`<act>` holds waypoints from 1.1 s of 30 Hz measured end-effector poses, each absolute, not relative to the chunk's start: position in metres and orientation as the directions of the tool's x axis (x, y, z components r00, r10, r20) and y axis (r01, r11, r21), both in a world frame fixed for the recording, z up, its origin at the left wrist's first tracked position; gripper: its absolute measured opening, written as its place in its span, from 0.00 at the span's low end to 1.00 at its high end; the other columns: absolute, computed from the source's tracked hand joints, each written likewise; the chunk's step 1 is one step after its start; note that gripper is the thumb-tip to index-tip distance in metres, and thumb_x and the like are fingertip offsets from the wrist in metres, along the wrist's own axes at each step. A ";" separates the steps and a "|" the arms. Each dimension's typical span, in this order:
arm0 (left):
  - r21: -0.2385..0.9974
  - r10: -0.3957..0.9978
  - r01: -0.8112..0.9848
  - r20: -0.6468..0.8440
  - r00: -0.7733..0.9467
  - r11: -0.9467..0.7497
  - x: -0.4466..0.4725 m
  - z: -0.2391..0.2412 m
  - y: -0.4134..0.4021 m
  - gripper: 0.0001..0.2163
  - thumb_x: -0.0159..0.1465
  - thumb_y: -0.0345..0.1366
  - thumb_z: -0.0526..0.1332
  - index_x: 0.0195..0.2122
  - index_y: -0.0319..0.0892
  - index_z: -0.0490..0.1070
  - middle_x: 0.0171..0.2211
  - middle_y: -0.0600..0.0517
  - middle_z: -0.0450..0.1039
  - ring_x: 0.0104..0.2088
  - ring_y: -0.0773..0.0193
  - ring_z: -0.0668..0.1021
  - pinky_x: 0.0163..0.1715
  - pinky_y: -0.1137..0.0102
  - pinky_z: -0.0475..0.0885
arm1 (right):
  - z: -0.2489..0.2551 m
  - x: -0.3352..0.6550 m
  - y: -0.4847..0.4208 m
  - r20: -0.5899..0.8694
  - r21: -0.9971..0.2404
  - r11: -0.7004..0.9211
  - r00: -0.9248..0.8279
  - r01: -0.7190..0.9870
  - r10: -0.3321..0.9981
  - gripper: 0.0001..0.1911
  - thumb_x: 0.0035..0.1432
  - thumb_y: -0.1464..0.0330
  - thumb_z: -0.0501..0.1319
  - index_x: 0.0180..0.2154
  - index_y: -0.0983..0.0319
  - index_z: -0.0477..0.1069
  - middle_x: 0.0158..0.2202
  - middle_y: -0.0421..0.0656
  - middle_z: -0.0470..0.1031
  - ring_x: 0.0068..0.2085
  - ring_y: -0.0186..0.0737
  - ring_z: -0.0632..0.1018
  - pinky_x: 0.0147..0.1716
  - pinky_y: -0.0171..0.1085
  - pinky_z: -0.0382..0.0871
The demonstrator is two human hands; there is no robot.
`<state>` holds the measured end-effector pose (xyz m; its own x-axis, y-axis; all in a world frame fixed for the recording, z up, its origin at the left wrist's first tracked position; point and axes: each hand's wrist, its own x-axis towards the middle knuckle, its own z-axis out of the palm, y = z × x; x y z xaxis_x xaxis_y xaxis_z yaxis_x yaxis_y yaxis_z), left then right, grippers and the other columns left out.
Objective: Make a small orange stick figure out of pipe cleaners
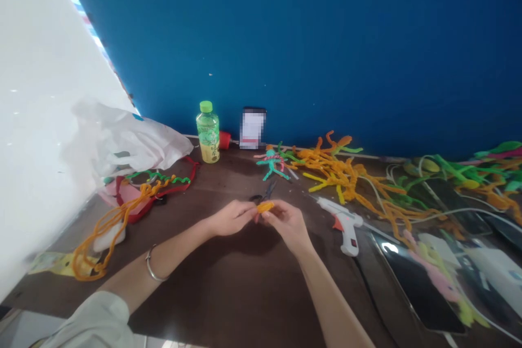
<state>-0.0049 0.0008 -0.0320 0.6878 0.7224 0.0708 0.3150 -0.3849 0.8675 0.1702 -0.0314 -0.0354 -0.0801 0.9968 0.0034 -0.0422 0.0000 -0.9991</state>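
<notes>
**Fig. 1.** Small orange pipe-cleaner piece point(265, 206) held at the fingertips above a dark wooden tabletop point(240, 288).

From left to right: a looped orange pipe cleaner point(101, 244) is laid well aside; the left hand point(232, 217), fingers loosely curled, is brought to the piece, its grip not discernible; the right hand point(287, 223) pinches the piece, steadying it from the opposite side. Scissors point(265, 193) are kept just behind, and a white hot glue gun point(342, 225) within reach.

Loose pale sleeve point(92, 319) on the left arm point(179, 244); thin silver bangle point(152, 264) around that arm
</notes>
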 end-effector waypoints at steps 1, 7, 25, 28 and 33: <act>0.868 0.713 0.307 0.073 0.697 -0.390 -0.005 -0.031 0.001 0.17 0.64 0.40 0.43 0.29 0.38 0.66 0.25 0.54 0.68 0.25 0.72 0.69 0.29 0.77 0.62 | -0.035 0.169 -0.032 0.000 -0.999 -0.003 -0.083 -0.037 0.997 0.11 0.44 0.63 0.66 0.31 0.62 0.73 0.25 0.41 0.75 0.26 0.35 0.74 0.27 0.34 0.70; 0.835 0.663 0.310 0.085 0.744 -0.455 -0.004 -0.029 0.002 0.15 0.64 0.37 0.45 0.29 0.38 0.67 0.25 0.54 0.69 0.26 0.72 0.69 0.31 0.77 0.62 | -0.031 0.166 -0.035 0.024 -0.999 0.026 -0.034 0.044 0.999 0.09 0.45 0.62 0.65 0.27 0.62 0.72 0.21 0.39 0.72 0.22 0.33 0.72 0.23 0.33 0.68; 0.756 0.440 -0.153 -0.193 0.877 0.636 0.002 -0.045 0.000 0.15 0.61 0.47 0.51 0.31 0.39 0.62 0.15 0.63 0.42 0.13 0.78 0.45 0.10 0.80 0.41 | -0.044 0.163 -0.032 0.010 -0.987 0.000 -0.057 -0.163 0.998 0.12 0.48 0.61 0.63 0.30 0.63 0.71 0.21 0.39 0.71 0.23 0.32 0.69 0.25 0.33 0.64; 0.771 0.476 -0.160 -0.204 0.855 0.617 0.005 -0.047 0.000 0.16 0.60 0.49 0.52 0.34 0.38 0.63 0.16 0.62 0.50 0.12 0.79 0.47 0.09 0.80 0.42 | -0.046 0.162 -0.031 0.005 -0.985 0.003 -0.008 -0.171 1.000 0.11 0.48 0.61 0.63 0.29 0.63 0.70 0.21 0.39 0.70 0.23 0.32 0.69 0.24 0.33 0.63; 0.780 0.500 -0.148 -0.231 0.834 0.608 0.007 -0.051 -0.001 0.17 0.59 0.48 0.53 0.27 0.37 0.60 0.16 0.60 0.53 0.12 0.79 0.51 0.10 0.80 0.44 | -0.046 0.163 -0.030 -0.087 -0.946 -0.089 -0.021 -0.312 0.996 0.11 0.44 0.62 0.66 0.25 0.62 0.70 0.23 0.38 0.70 0.24 0.30 0.68 0.25 0.32 0.62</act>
